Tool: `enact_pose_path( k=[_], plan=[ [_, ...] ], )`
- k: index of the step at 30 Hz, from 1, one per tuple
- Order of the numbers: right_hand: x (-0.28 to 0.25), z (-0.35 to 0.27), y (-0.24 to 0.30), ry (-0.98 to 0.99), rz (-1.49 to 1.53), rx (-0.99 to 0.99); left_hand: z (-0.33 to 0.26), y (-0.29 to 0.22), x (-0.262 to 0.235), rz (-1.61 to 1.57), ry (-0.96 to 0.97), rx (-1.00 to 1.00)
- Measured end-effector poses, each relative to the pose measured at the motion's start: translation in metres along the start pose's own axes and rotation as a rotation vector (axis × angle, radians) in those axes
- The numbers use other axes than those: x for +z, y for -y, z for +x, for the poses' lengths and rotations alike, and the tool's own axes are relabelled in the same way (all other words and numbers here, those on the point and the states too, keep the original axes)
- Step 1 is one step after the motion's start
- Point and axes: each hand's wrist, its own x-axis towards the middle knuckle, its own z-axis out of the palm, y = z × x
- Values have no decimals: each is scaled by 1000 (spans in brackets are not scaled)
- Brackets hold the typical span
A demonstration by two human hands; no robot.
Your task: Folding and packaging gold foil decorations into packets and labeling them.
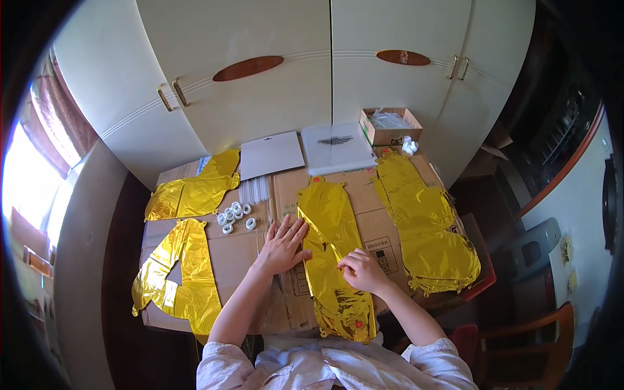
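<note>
A flat gold foil balloon (pixel 330 218) lies lengthwise in front of me, with a small red mark near each end. My left hand (pixel 281 249) rests on its left edge, fingers stretched and spread, partly over the cardboard (pixel 240 260). On the balloon's right edge, about halfway along, my right hand (pixel 363 270) is closed in a pinch on the foil. More flat gold foil pieces lie around: a wide one (pixel 426 227) to the right, a bent one (pixel 192 195) at the far left, and an angular one with a gap (pixel 198 266) at the near left.
White tape rolls (pixel 233 214) sit left of the middle balloon, beside white sticks (pixel 255 190). Behind are a pale board (pixel 272 156), a clear plastic bag (pixel 335 156), a box of clear plastic pieces (pixel 390 138) and crumpled white paper (pixel 409 145). Cabinet doors (pixel 260 39) border the far side.
</note>
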Motion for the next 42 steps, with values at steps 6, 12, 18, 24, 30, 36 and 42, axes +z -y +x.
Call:
enact_pose_path(
  k=[6, 12, 18, 24, 30, 36, 42],
  plan=[
    [0, 1, 1, -8, 2, 1, -1, -10, -5, 0, 76, 103],
    [-1, 1, 0, -21, 20, 15, -9, -14, -5, 22, 49, 91],
    [-2, 1, 1, -32, 36, 2, -5, -8, -2, 14, 99, 52],
    [-4, 1, 1, -27, 49, 25, 13, 14, -1, 9, 98, 7],
    [-4, 1, 2, -60, 49, 20, 19, 24, -1, 76, 105, 52],
    [-3, -1, 1, -24, 23, 28, 23, 25, -3, 15, 144, 43],
    [-3, 0, 1, -23, 18, 20, 25, 24, -4, 58, 162, 48]
  ],
)
